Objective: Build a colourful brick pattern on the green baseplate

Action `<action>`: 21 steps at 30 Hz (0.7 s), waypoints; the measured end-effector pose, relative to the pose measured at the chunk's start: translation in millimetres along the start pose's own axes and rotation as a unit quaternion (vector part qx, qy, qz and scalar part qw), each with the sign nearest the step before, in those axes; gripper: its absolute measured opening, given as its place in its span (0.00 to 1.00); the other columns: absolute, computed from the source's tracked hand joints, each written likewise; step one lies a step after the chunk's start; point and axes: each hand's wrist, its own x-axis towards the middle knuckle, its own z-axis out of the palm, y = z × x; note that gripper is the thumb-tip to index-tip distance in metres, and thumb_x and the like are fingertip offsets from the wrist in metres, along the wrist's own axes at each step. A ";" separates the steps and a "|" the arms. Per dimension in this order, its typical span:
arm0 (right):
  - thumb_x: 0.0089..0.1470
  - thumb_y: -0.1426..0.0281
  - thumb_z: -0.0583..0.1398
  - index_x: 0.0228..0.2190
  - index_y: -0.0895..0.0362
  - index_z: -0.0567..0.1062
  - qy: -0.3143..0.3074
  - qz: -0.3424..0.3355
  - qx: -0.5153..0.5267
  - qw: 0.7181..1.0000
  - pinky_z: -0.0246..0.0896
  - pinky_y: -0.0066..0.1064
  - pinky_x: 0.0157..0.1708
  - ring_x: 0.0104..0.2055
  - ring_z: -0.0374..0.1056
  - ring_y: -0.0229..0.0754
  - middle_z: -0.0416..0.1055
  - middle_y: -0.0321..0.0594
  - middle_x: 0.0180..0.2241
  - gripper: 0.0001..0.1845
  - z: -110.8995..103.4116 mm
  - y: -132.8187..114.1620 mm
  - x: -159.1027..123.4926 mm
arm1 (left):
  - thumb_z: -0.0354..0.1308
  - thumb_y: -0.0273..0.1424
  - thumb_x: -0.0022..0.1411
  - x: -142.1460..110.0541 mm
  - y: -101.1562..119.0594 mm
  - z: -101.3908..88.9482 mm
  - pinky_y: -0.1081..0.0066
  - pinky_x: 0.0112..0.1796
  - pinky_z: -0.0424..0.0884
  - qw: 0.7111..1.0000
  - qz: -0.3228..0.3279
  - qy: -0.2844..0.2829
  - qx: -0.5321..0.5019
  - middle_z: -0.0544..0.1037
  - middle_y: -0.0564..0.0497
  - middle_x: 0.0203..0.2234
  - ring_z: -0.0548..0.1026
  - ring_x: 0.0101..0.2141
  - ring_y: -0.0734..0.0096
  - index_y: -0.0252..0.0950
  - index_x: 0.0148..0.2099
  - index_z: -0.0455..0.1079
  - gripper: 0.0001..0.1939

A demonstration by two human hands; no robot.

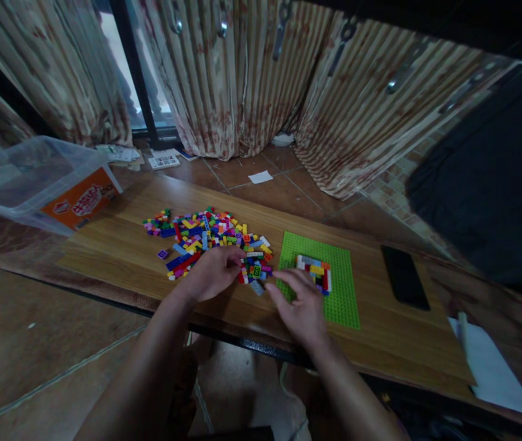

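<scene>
A heap of loose toy building bricks [205,229] in many colours lies on the wooden board [127,257]. My left hand [212,272] is at the heap's near right side, its fingers curled together; whatever they hold is hidden. My right hand [302,300] has its thumb and fingers apart, with the fingertips close to a purple brick [267,268]. A dark green brick [257,271] and a grey-blue brick [256,287] lie between the hands. Partly behind my right hand, a low hollow brick structure [314,265] of several colours stands on the green baseplate [341,294].
A clear plastic box [17,165] with an orange label stands at the left. A black phone [405,277] lies right of the baseplate, and white paper [499,367] is at the far right. Curtains [242,79] hang behind the board.
</scene>
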 end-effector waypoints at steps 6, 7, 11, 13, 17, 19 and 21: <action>0.53 0.67 0.63 0.41 0.53 0.77 -0.060 0.008 -0.089 0.994 0.62 0.46 0.45 0.43 0.68 0.53 0.76 0.44 0.39 0.11 32.4 -8.2 -9.5 | 0.53 0.28 0.56 0.5 7.3 0.4 0.68 0.41 0.72 1.000 -0.014 -0.002 0.020 0.81 0.48 0.36 0.78 0.38 0.63 0.35 0.41 0.74 0.12; 0.53 0.69 0.62 0.41 0.53 0.77 -0.064 0.010 -0.094 0.993 0.62 0.46 0.44 0.43 0.68 0.53 0.76 0.44 0.39 0.11 34.1 -8.1 -9.3 | 0.53 0.28 0.56 0.5 8.3 0.5 0.67 0.42 0.72 1.000 -0.015 -0.002 0.020 0.81 0.47 0.37 0.78 0.38 0.63 0.35 0.42 0.74 0.12; 0.56 0.71 0.59 0.41 0.51 0.76 -0.066 -0.004 -0.071 0.995 0.64 0.43 0.43 0.42 0.69 0.51 0.76 0.42 0.38 0.11 30.9 -9.9 -7.0 | 0.52 0.30 0.58 1.0 8.9 0.5 0.67 0.43 0.71 1.000 -0.009 0.001 0.025 0.81 0.47 0.39 0.77 0.40 0.62 0.35 0.42 0.74 0.12; 0.58 0.71 0.58 0.42 0.50 0.76 -0.070 -0.021 -0.041 0.996 0.65 0.41 0.44 0.43 0.69 0.49 0.76 0.40 0.39 0.11 21.6 -9.5 -5.1 | 0.52 0.31 0.59 1.0 8.6 0.2 0.68 0.43 0.71 1.000 -0.006 0.003 0.030 0.81 0.48 0.38 0.77 0.40 0.63 0.36 0.41 0.74 0.12; 0.60 0.67 0.57 0.42 0.48 0.77 -0.056 -0.017 -0.014 0.998 0.66 0.39 0.46 0.45 0.70 0.46 0.76 0.38 0.41 0.10 -13.5 8.1 -0.4 | 0.50 0.32 0.60 0.1 10.4 -0.8 0.69 0.40 0.71 0.999 -0.007 -0.001 0.054 0.81 0.48 0.36 0.77 0.36 0.64 0.35 0.42 0.75 0.13; 0.59 0.65 0.59 0.40 0.49 0.78 -0.012 0.021 -0.030 0.999 0.65 0.41 0.48 0.46 0.70 0.46 0.76 0.39 0.41 0.09 -34.2 26.4 1.0 | 0.50 0.32 0.60 -0.2 11.2 -1.0 0.69 0.40 0.71 0.998 -0.004 0.002 0.068 0.81 0.48 0.36 0.77 0.37 0.64 0.35 0.43 0.75 0.14; 0.58 0.63 0.60 0.39 0.51 0.78 0.013 0.050 -0.039 0.998 0.65 0.42 0.47 0.45 0.71 0.47 0.76 0.41 0.41 0.10 -51.3 46.0 1.2 | 0.50 0.32 0.61 0.0 11.1 -0.6 0.69 0.40 0.71 0.997 -0.002 0.006 0.076 0.81 0.49 0.37 0.77 0.37 0.64 0.35 0.44 0.75 0.15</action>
